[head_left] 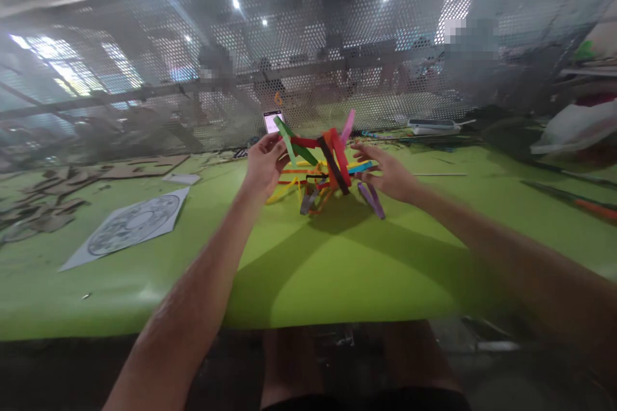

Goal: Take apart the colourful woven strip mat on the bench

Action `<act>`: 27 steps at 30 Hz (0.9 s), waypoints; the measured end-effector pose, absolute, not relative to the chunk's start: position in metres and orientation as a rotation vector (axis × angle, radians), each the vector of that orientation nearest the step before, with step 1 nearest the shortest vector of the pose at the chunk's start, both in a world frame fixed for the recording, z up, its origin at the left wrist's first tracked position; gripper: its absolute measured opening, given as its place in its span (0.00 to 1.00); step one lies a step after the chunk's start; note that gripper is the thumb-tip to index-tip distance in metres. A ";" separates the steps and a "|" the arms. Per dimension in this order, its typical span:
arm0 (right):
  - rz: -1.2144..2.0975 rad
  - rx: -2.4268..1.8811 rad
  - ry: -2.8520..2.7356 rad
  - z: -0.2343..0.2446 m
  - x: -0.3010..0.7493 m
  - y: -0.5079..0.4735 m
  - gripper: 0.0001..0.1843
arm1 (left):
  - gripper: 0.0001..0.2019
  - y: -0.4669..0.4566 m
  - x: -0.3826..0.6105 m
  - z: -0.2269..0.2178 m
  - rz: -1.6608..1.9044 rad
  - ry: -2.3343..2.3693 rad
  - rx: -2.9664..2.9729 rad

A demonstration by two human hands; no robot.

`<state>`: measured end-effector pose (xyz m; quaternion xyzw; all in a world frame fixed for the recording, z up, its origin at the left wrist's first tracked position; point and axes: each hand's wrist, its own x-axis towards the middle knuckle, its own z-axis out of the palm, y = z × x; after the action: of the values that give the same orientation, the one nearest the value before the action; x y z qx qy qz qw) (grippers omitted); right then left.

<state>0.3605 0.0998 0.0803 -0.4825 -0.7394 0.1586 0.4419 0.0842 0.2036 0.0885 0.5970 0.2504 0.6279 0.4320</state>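
A tangle of coloured paper strips (332, 164), red, green, pink, yellow, purple and black, stands on the green table (337, 270) ahead of me. My left hand (264, 164) is closed on the green and red strips at the tangle's left side. My right hand (385, 173) is at the right side with fingers spread, touching a blue strip and the purple ones below it.
A printed sheet with a round pattern (132, 226) lies at the left, with cardboard cut-outs (58, 196) beyond it. A lit phone (272, 121) leans against the perforated metal screen (308, 77). A white device (431, 125) and thin sticks (595, 209) lie at the right.
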 end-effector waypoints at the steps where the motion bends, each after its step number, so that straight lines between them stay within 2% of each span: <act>1: 0.489 -1.191 -1.811 0.080 0.357 0.097 0.32 | 0.16 0.200 0.088 0.087 1.524 0.606 1.502; 4: 0.705 -1.184 -1.755 0.080 0.351 0.091 0.19 | 0.18 0.188 0.101 0.082 1.409 0.586 1.520; 6: 0.728 -1.180 -1.722 0.079 0.350 0.088 0.10 | 0.18 0.182 0.108 0.079 1.365 0.589 1.523; 9: 0.790 -1.144 -1.588 0.080 0.349 0.087 0.04 | 0.16 0.177 0.113 0.077 1.348 0.599 1.521; 14: 1.066 -1.097 -1.229 0.089 0.349 0.091 0.08 | 0.17 0.181 0.107 0.082 1.448 0.639 1.457; 18: 1.022 -1.128 -1.080 0.098 0.354 0.092 0.14 | 0.14 0.190 0.099 0.084 1.523 0.737 1.444; 27: 0.916 -1.154 -0.986 0.103 0.362 0.095 0.13 | 0.09 0.206 0.091 0.075 1.548 0.843 1.400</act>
<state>0.3617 0.0950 0.1027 -0.5045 -0.4311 0.4001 0.6321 0.0908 0.2061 0.0751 0.5613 0.3381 0.6207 0.4305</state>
